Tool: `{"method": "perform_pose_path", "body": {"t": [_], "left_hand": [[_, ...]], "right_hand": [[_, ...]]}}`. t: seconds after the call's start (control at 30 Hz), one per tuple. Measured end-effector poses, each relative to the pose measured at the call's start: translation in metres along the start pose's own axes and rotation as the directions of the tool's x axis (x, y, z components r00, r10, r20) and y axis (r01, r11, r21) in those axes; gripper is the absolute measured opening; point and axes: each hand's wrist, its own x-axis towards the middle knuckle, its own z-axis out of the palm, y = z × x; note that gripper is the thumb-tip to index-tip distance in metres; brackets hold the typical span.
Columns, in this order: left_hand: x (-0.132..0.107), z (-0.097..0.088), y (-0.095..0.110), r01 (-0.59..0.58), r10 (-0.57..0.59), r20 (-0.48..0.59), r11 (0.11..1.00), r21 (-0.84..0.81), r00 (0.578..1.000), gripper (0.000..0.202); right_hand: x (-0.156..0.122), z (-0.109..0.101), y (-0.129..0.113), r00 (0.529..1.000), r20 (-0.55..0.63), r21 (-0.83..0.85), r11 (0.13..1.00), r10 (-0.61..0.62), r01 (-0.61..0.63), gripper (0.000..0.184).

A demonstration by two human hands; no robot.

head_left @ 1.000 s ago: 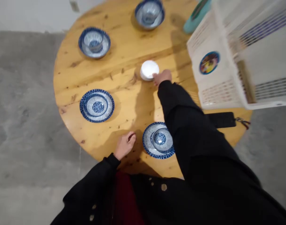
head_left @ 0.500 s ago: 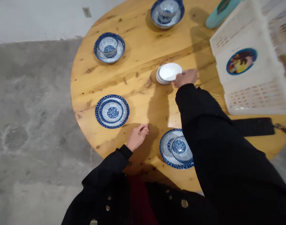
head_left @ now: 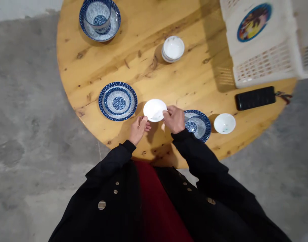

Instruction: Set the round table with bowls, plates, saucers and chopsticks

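Note:
A small white bowl point(head_left: 154, 109) is held above the table between my two hands. My right hand point(head_left: 174, 119) pinches its right rim between thumb and fingers. At the lower left rim, the thumb of my left hand point(head_left: 139, 128) meets the bowl, with the fingers curled just below. Left of the bowl lies a blue-and-white plate point(head_left: 105, 108) with a smaller patterned dish on it. Partly behind my right wrist is another blue-patterned plate point(head_left: 206, 129) bearing a clear bowl point(head_left: 199, 123). A stack of small white bowls point(head_left: 173, 48) stands farther back.
Another white bowl point(head_left: 224, 123) sits at the right near the table edge. Beyond it lie a black phone point(head_left: 255, 98) with a strap and a white plastic basket point(head_left: 267, 60). A blue-patterned dish point(head_left: 116, 28) holding a glass bowl point(head_left: 98, 15) stands at the back left.
My right hand has brought a white bowl from the stack toward me. My left hand has come up to its rim. The view has shifted, and the white bowl at the right now shows.

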Motion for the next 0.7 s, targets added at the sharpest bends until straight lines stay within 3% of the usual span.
{"method": "perform_pose_path", "body": {"t": [0.1, 0.23, 0.7], "left_hand": [[0.001, -0.008, -0.014, 0.034, -0.033, -0.005, 0.994, 0.1, 0.999, 0.029], [0.003, -0.017, -0.021, 0.075, -0.076, -0.002, 0.979, 0.188, 0.997, 0.021], [0.013, -0.025, -0.024, 0.044, -0.026, -0.072, 0.964, 0.262, 0.997, 0.022]], "right_hand": [[-0.029, 0.023, 0.003, 0.999, -0.01, -0.019, 0.999, 0.037, -0.037, 0.024], [-0.044, 0.039, 0.007, 0.996, 0.011, -0.012, 0.996, 0.087, -0.086, 0.028], [-0.041, 0.046, 0.007, 0.997, 0.022, 0.042, 0.997, 0.07, -0.071, 0.028]]}}
